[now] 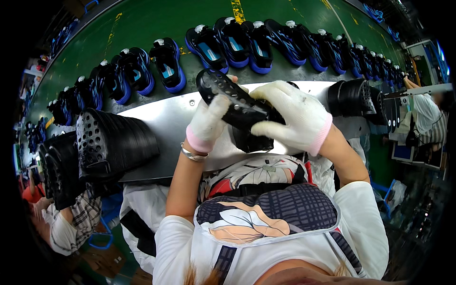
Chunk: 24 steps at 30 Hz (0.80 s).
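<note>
A black insole (pixel 219 86) with round holes is tilted up in front of me, over the metal bench. My left hand (pixel 209 119), in a white glove with a pink cuff, grips one edge, its thumb across the holed face. My right hand (pixel 295 113), gloved the same way, has its fingers curled round the other end. Below them, a dark piece (pixel 251 141) stands against the bench, partly covered by the hands. To the left, a thick stack of black insoles (pixel 116 140) stands on edge, with holes showing on its end face.
The curved metal bench (pixel 173 118) spans in front of me. Beyond it runs a row of black and blue sneakers (pixel 167 66) with white stuffing. More black insoles (pixel 349 97) are stacked at the right. People work at both sides, including one in a striped garment (pixel 430 121).
</note>
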Motion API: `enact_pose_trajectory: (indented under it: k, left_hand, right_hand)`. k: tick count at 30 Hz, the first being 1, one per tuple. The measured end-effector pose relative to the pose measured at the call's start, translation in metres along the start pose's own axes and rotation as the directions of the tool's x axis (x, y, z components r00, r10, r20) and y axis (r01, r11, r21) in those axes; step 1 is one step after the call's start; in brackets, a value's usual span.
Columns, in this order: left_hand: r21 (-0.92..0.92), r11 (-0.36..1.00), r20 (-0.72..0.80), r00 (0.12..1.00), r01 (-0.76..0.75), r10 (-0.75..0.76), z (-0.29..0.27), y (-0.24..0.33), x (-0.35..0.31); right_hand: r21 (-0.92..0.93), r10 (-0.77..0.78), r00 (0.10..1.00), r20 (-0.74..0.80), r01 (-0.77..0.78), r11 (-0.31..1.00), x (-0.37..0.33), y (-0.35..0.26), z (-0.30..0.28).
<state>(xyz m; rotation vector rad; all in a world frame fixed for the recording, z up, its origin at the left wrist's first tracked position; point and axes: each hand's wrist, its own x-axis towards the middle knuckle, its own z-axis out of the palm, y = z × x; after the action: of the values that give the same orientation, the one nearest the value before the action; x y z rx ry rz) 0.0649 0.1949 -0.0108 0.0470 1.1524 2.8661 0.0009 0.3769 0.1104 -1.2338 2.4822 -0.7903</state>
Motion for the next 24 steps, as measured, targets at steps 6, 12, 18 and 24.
enact_pose_trajectory:
  k: [6, 12, 18, 24]
  left_hand:
    - [0.275, 0.958, -0.168, 0.977, -0.084, 0.134, -0.008, -0.003, 0.010]
    - [0.090, 0.994, -0.122, 0.991, 0.056, -0.044, -0.019, 0.014, 0.030]
    - [0.823, 0.559, -0.254, 0.946, 0.103, 0.199, -0.064, 0.006, 0.048]
    - [0.998, 0.064, -0.040, 0.915, 0.016, 0.400, -0.076, -0.013, 0.062]
  right_hand:
    - [-0.211, 0.038, 0.998, -0.057, -0.049, 0.976, 0.019, 0.023, 0.021]
    - [-0.243, 0.161, 0.978, 0.135, -0.124, 0.962, 0.052, 0.031, 0.019]
    - [-0.404, 0.296, 0.922, 0.250, -0.178, 0.897, 0.102, 0.045, 0.012]
    - [-0.476, 0.319, 0.883, 0.345, -0.128, 0.870, 0.173, 0.060, 0.006]
